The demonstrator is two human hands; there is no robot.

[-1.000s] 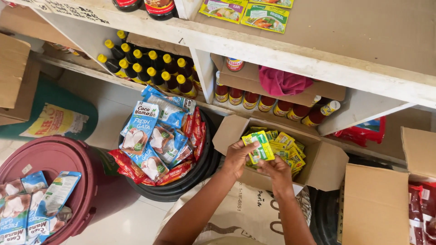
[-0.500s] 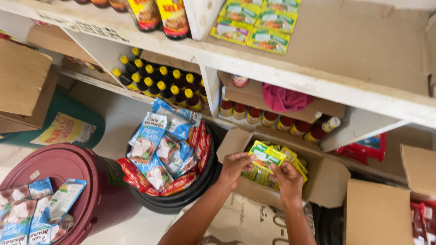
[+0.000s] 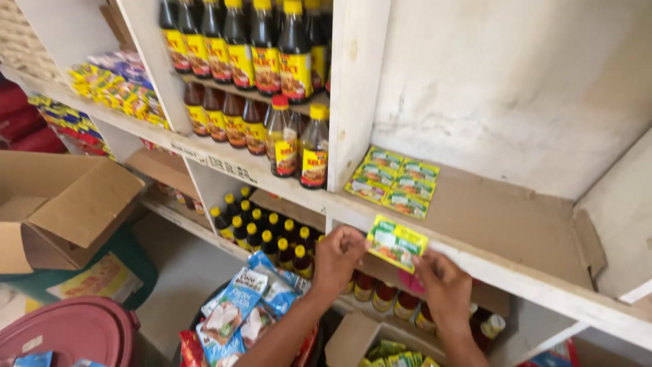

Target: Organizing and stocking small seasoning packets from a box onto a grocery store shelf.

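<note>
My left hand (image 3: 341, 255) and my right hand (image 3: 443, 285) together hold a strip of green and yellow sachets (image 3: 396, 242) in front of the edge of a wooden shelf (image 3: 516, 275). Each hand pinches one end of the strip. On that shelf, just beyond, lie more green and yellow sachets (image 3: 394, 181) in a flat block. Below my hands an open cardboard box (image 3: 352, 338) holds several more of the same sachets (image 3: 394, 355).
Dark sauce bottles with yellow caps (image 3: 272, 234) fill the lower shelf; taller bottles (image 3: 288, 139) stand left of a white upright (image 3: 354, 88). A black tub of blue and white packets (image 3: 234, 316) sits below. An open cardboard box (image 3: 61, 204) and a maroon lid (image 3: 71, 331) are at left.
Both hands rose from the cardboard box to the shelf edge, carrying a strip of sachets. The camera view lifted and moved closer to the shelves.
</note>
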